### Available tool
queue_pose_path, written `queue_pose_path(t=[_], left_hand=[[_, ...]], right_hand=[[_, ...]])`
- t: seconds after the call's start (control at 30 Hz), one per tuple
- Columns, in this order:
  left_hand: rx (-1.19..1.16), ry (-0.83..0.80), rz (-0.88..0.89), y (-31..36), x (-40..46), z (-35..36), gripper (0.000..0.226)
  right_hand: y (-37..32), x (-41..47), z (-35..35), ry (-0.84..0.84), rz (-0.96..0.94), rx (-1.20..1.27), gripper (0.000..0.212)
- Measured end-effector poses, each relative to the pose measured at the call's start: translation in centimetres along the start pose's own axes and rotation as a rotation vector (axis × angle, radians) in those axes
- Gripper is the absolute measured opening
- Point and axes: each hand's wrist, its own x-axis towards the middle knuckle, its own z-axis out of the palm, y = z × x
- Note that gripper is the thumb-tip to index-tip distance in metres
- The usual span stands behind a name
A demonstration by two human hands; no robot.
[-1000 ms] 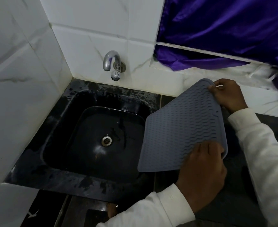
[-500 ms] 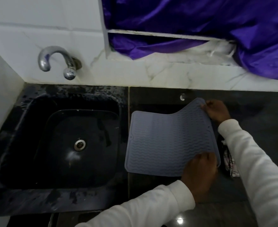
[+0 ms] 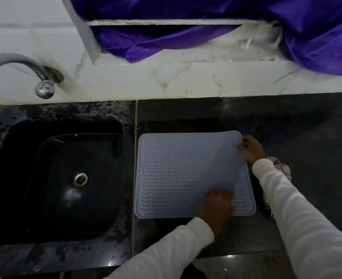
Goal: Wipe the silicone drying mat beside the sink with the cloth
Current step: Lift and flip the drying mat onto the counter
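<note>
The grey silicone drying mat, ribbed with wavy lines, lies flat on the dark counter just right of the black sink. My left hand is blurred and rests on the mat's near right part; I cannot tell how its fingers lie. My right hand pinches the mat's far right corner. A checked white cloth lies on the counter right of the mat, mostly hidden under my right sleeve.
A chrome tap sticks out of the white tiled wall above the sink. Purple fabric hangs over a ledge behind the counter. The sink's rim is speckled with wet marks.
The mat has come down from over the sink's edge and now lies flat on the counter. Both hands moved with it; the view has shifted right.
</note>
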Motion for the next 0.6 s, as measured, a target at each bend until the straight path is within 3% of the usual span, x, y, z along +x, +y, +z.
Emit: queue_pose_path(t=[0.1,0.17,0.23,0.37,0.47,0.6], left_hand=[[0.106,0.262,-0.070,-5.9,-1.4,-1.9,0.024],[0.163,0.323,-0.203,-9.8,-2.4,-3.6,0.028],[0.196,0.309,-0.280,-13.1,-3.4,-5.4,0.037],[0.230,0.150,-0.260,-16.7,-4.8,-7.3,0.062],[0.228,0.102,-0.268,-17.2,-5.9,-7.0,0.070],[0.256,0.086,-0.281,-16.8,-6.9,-6.6,0.073]], right_hand=[[0.5,-0.7,1.5,0.152,-0.084,-0.101,0.052],[0.4,-2.2,2.4,0.275,-0.223,-0.293,0.057],[0.4,-3.8,3.5,0.276,-0.333,-0.370,0.055],[2.4,-6.3,6.5,0.073,-0.417,-0.379,0.071],[3.4,-7.9,7.7,0.008,-0.396,-0.399,0.080],[3.5,-8.5,7.5,-0.010,-0.391,-0.367,0.077]])
